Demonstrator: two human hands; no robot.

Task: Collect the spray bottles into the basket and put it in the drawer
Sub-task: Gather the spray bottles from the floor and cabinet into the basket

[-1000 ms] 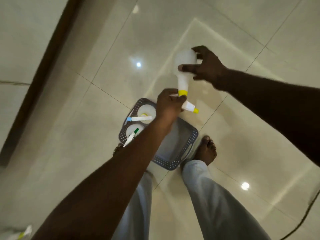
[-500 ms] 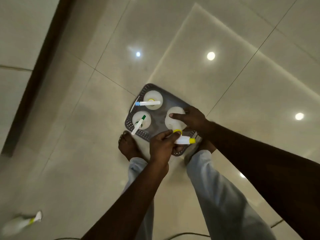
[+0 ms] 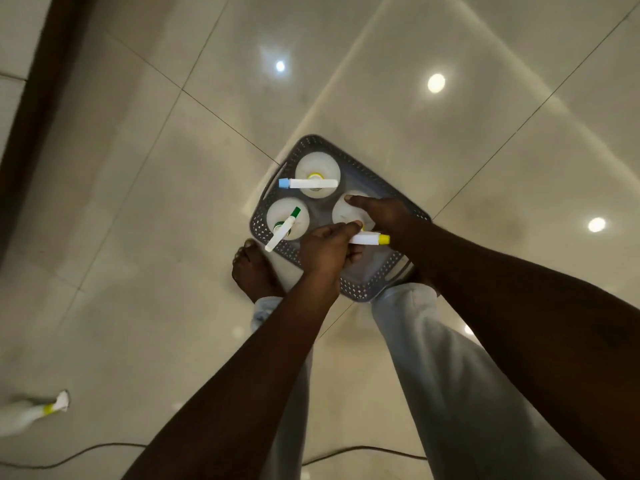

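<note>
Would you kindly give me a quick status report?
Both hands, left hand and right hand, on yellow-nozzle bottle in basket. One bottle on floor.

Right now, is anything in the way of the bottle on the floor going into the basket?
Nothing visible blocks it. The loose bottle lies on bare floor far left of the basket, whose near corner is free; both hands hold the yellow-tipped bottle.

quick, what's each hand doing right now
Left hand: closed on the spray head of the white, yellow-nozzled plastic spray bottle.
Right hand: gripping that bottle's body.
</note>
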